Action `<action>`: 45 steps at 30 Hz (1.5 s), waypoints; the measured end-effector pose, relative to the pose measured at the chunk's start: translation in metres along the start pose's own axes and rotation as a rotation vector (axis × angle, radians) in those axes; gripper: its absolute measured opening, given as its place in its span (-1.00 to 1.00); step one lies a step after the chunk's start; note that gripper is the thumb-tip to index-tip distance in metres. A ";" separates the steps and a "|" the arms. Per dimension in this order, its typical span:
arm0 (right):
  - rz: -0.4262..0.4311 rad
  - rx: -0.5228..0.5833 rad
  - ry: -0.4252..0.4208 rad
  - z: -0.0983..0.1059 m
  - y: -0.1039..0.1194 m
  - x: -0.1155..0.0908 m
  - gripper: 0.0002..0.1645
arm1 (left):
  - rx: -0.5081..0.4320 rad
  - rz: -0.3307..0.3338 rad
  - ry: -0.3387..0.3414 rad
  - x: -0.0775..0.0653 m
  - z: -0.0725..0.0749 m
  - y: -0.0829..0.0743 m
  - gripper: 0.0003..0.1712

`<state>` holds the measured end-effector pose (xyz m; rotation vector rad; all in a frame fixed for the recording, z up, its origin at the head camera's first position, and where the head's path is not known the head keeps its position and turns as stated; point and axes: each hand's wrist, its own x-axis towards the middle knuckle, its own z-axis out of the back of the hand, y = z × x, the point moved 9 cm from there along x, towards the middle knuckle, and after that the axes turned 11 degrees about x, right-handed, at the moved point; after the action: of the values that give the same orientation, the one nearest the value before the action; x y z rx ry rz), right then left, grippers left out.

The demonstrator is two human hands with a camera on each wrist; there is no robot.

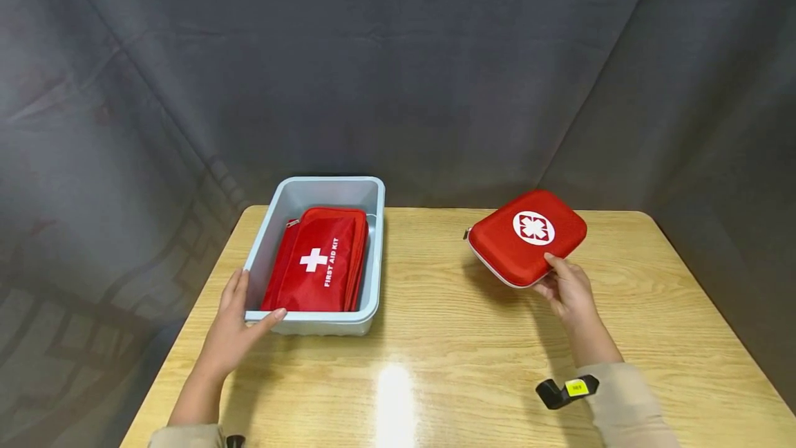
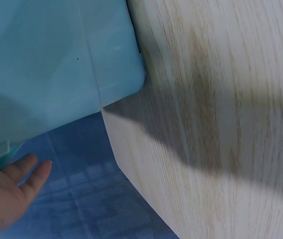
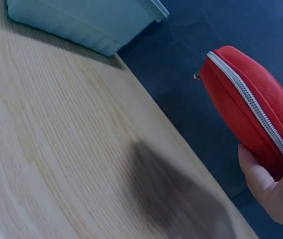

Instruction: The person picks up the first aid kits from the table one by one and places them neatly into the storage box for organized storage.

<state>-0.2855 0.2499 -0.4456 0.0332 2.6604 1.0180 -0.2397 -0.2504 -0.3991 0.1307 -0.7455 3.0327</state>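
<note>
A pale blue plastic bin stands at the left of the table. Inside it lie soft red first aid pouches, the top one printed with a white cross and "FIRST AID KIT". At the bin's near left corner rests my left hand, thumb along the front rim and fingers against the left side. In the left wrist view those fingers look extended. My right hand grips a red zippered hard first aid case by its near right edge, thumb on top. The case is tilted and held above the table.
The wooden table carries the bin, and the case's shadow falls on it. Grey curtain hangs behind the table and along both sides. A black strap with a yellow label sits at my right wrist.
</note>
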 end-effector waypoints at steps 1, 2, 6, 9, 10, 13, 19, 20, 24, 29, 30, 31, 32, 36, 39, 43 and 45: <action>-0.001 -0.001 0.007 -0.002 -0.001 0.000 -0.74 | 0.009 0.000 0.002 0.000 0.000 0.000 0.10; -0.001 -0.004 0.010 -0.004 -0.002 0.000 -0.73 | 0.016 0.001 0.005 0.000 0.000 -0.001 0.09; 0.003 -0.014 0.036 -0.012 -0.006 -0.001 -0.69 | 0.039 0.007 0.018 0.000 0.000 -0.001 0.08; 0.005 -0.027 0.049 -0.019 -0.010 -0.002 -0.67 | 0.052 0.005 0.020 0.000 0.001 -0.001 0.08; 0.003 -0.036 0.048 -0.021 -0.012 -0.002 -0.66 | 0.056 0.003 0.017 0.000 0.001 -0.001 0.07; -0.009 -0.047 0.052 -0.027 -0.018 -0.003 -0.66 | 0.069 -0.001 0.014 0.000 0.002 -0.001 0.07; -0.013 -0.066 0.036 -0.037 -0.025 -0.006 -0.69 | 0.107 -0.010 0.018 0.002 0.000 -0.004 0.08; -0.013 -0.070 0.031 -0.038 -0.025 -0.007 -0.71 | 0.113 -0.011 0.017 0.002 0.000 -0.004 0.08; -0.009 -0.073 0.011 -0.044 -0.028 -0.009 -0.84 | 0.119 -0.017 0.016 0.003 0.000 -0.004 0.07; -0.008 -0.094 -0.008 -0.050 -0.030 -0.011 -0.87 | 0.109 -0.017 0.021 0.003 -0.001 -0.005 0.07; -0.009 -0.094 -0.009 -0.052 -0.031 -0.011 -0.86 | 0.107 -0.016 0.023 0.003 -0.001 -0.006 0.07; -0.009 -0.093 -0.009 -0.053 -0.031 -0.011 -0.86 | 0.102 -0.016 0.026 0.004 -0.001 -0.006 0.08; -0.011 -0.092 -0.007 -0.055 -0.032 -0.012 -0.85 | 0.099 -0.017 0.025 0.004 -0.001 -0.006 0.08; -0.005 -0.097 0.007 -0.063 -0.036 -0.014 -0.88 | 0.088 -0.023 0.027 0.003 -0.001 -0.007 0.07; -0.005 -0.102 0.021 -0.070 -0.042 -0.016 -0.89 | 0.081 -0.025 0.025 0.002 0.000 -0.006 0.07; -0.007 -0.111 0.035 -0.080 -0.051 -0.016 -0.91 | 0.082 -0.022 0.020 0.000 0.001 -0.003 0.07; -0.006 -0.111 0.044 -0.087 -0.055 -0.016 -0.91 | 0.085 -0.021 0.018 0.000 0.002 -0.002 0.07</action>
<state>-0.2901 0.1505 -0.4163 -0.0211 2.6364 1.1755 -0.2394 -0.2499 -0.3968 0.1117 -0.6103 3.0420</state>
